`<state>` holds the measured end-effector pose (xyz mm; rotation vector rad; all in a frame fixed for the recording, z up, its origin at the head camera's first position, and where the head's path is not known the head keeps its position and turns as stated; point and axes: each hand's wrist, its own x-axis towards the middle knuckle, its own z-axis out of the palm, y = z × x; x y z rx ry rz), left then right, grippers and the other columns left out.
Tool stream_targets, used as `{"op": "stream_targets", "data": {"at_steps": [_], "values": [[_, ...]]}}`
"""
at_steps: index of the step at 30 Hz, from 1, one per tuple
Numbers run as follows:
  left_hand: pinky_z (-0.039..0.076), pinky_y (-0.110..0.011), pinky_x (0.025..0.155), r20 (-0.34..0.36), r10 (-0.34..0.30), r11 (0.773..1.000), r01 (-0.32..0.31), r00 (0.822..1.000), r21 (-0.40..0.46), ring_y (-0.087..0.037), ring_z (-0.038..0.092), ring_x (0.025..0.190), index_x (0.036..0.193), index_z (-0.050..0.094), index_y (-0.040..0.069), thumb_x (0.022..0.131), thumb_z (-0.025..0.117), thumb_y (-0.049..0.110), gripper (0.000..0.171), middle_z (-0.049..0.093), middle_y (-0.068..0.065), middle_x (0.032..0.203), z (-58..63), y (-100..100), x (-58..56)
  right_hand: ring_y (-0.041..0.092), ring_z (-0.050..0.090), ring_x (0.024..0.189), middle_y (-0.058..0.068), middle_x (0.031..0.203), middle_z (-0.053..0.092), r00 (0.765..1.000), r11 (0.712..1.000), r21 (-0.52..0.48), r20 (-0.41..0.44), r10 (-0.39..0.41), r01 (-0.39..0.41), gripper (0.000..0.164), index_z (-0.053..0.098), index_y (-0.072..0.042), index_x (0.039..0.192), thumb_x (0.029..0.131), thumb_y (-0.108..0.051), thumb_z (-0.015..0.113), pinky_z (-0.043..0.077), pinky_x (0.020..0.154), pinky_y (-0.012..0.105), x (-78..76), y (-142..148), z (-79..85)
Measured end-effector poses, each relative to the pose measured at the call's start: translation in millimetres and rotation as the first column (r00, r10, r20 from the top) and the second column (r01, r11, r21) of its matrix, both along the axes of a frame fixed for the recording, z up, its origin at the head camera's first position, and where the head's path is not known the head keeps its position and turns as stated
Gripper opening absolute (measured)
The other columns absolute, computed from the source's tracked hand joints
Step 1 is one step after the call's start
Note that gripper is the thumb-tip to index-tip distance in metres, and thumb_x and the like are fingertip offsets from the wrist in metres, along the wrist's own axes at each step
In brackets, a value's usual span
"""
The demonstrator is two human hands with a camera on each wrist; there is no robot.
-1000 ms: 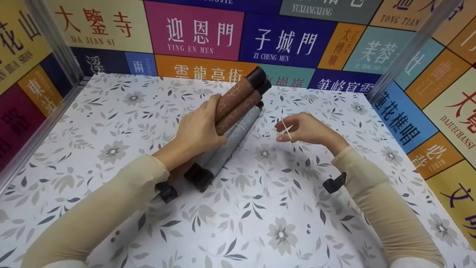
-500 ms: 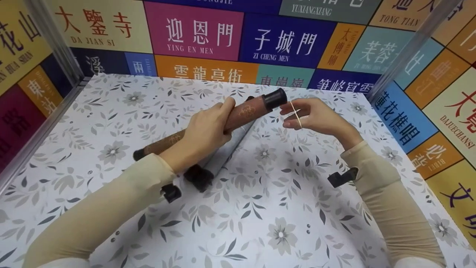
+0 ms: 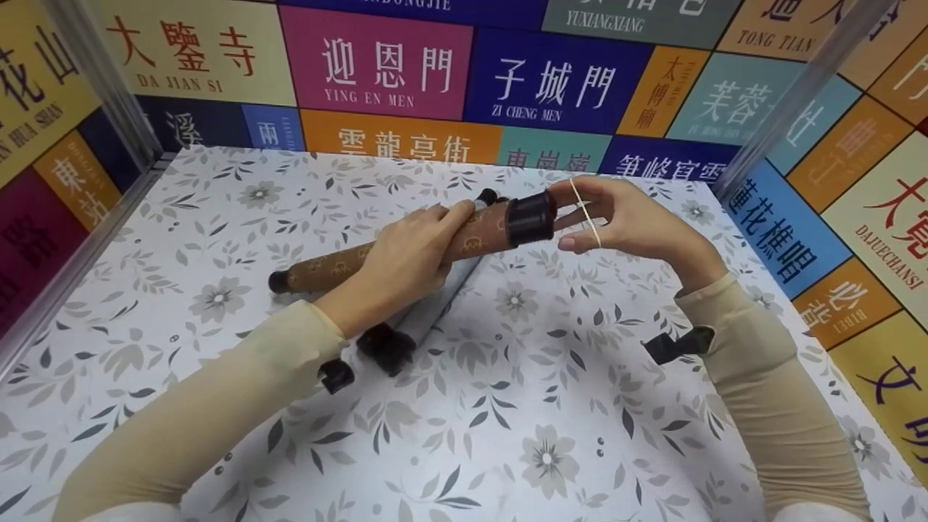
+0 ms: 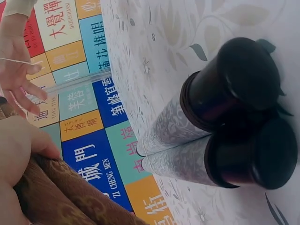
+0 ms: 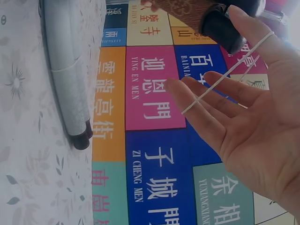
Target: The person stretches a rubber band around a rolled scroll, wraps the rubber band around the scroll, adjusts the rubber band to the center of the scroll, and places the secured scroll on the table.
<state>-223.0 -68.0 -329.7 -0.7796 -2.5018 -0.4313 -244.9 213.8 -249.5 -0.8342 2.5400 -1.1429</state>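
My left hand (image 3: 409, 254) grips a brown patterned scroll (image 3: 322, 270) around its middle and holds it tilted over the table. The scroll is rolled from both sides into two parallel rolls with black end knobs (image 3: 530, 217). Around the spread thumb and fingers of my right hand (image 3: 641, 221) a thin pale rubber band (image 5: 220, 79) is stretched and crosses over itself. That hand is at the scroll's right end, close to the knobs; whether the band touches them I cannot tell. A grey scroll (image 3: 442, 293) lies on the table beneath, partly hidden by the brown one.
A white table (image 3: 547, 406) with a leaf and flower print spreads under both hands. Colourful panels with lettering (image 3: 377, 65) stand at the back and sides. The grey scroll (image 4: 173, 126) shows two rolls with black knobs and a thin band around it.
The brown scroll has swung from pointing away to nearly crosswise, its far end turning right. My right hand has moved up and slightly right, to the scroll's end, with the rubber band still stretched on it.
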Motion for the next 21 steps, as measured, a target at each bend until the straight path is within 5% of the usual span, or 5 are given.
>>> {"op": "stream_targets", "data": {"at_steps": [6, 14, 21], "values": [[0.051, -0.041, 0.064, -0.079, 0.036, 0.995, -0.043, 0.996, -0.086, -0.029, 0.058, 0.080, 0.133, 0.037, 0.018, 0.082, 0.060, 0.010, 0.057, 0.059, -0.013, 0.095, -4.7, 7, -0.8, 0.025, 0.058, 0.116, 0.007, 0.138, 0.046, 0.999, 1.000, -0.002, 0.041, -0.020, 0.020, 0.078, 0.037, -0.012, 0.138, 0.073, -0.014, 0.080, 0.055, 0.083, 0.027, -2.7, -5, -5.6], [0.052, -0.040, 0.060, -0.149, 0.071, 0.981, -0.096, 0.986, -0.168, -0.030, 0.060, 0.084, 0.137, 0.036, 0.015, 0.081, 0.058, 0.012, 0.060, 0.060, -0.013, 0.101, -10.0, 17, -0.2, 0.023, 0.057, 0.114, 0.000, 0.130, 0.050, 0.996, 0.990, 0.124, -0.077, -0.053, 0.062, 0.080, 0.041, -0.023, 0.129, 0.064, -0.040, 0.085, 0.049, 0.092, 0.042, -1.9, -20, -9.3], [0.053, -0.040, 0.068, -0.227, 0.081, 0.960, -0.137, 0.971, -0.244, -0.030, 0.061, 0.091, 0.138, 0.037, 0.016, 0.092, 0.048, 0.015, 0.047, 0.060, -0.013, 0.106, -15.3, 24, 1.0, 0.023, 0.057, 0.104, 0.004, 0.122, 0.056, 0.985, 0.967, 0.246, -0.167, -0.031, 0.072, 0.082, 0.045, -0.018, 0.124, 0.060, -0.050, 0.084, 0.044, 0.094, 0.042, -4.5, -35, -15.8]]}}
